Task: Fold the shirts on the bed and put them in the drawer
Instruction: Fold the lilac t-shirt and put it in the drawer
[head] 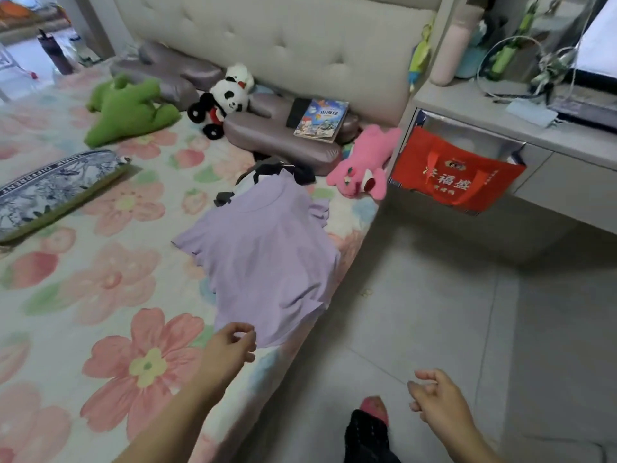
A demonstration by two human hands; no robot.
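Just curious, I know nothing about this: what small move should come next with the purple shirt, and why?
Probably the left hand should pinch the near hem of the purple shirt, which lies spread and unfolded by the edge of the bed. That hand hovers close beside the hem, and both it and the right hand hold nothing.

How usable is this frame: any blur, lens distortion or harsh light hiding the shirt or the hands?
Head view: even, soft light, no glare on the lilac shirt; head view: left hand and right hand slightly blurred, outlines readable; head view: wide-angle bending tilts the headboard and desk; head view: soft shadow on the floor under the desk.
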